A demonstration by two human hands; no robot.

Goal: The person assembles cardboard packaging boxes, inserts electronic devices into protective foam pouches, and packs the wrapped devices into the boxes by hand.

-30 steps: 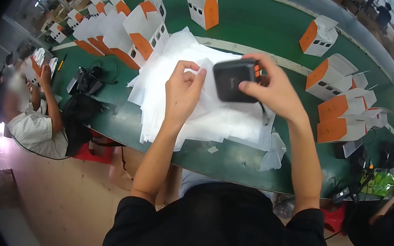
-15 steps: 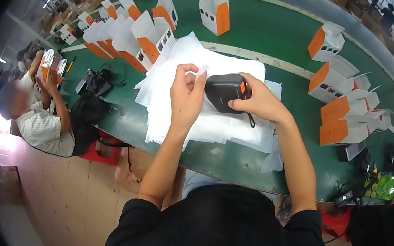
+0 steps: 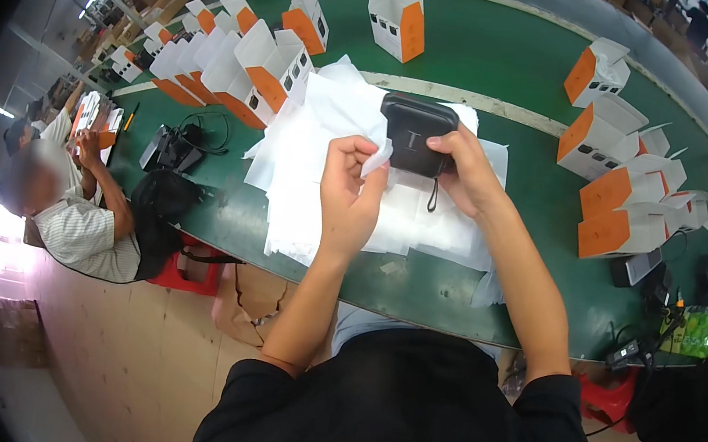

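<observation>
Right hand [image 3: 469, 171] grasps a black device [image 3: 418, 138] at the centre of the frame, thumb across the near face, fingers mostly hidden behind. Dark wrist strap [image 3: 434, 197] hangs as a loop from its lower edge. Left hand [image 3: 350, 196], just left of it, pinches the edge of a thin white sheet [image 3: 346, 107] between thumb and fingers; device and hand very close, contact unclear. Beneath both, a loose stack of white sheets [image 3: 295, 214] lies on the green bench [image 3: 441, 307]. Open white-and-orange boxes [image 3: 270, 74] line up at upper left; one box [image 3: 399, 22] stands alone at top centre; more open cartons [image 3: 627, 194] cluster at right. Black cables [image 3: 196, 140] lie left of the stack. Far left, a co-worker in a striped shirt [image 3: 91, 237] sits at the bench. Green-labelled bottle [image 3: 698, 334] at lower right.
</observation>
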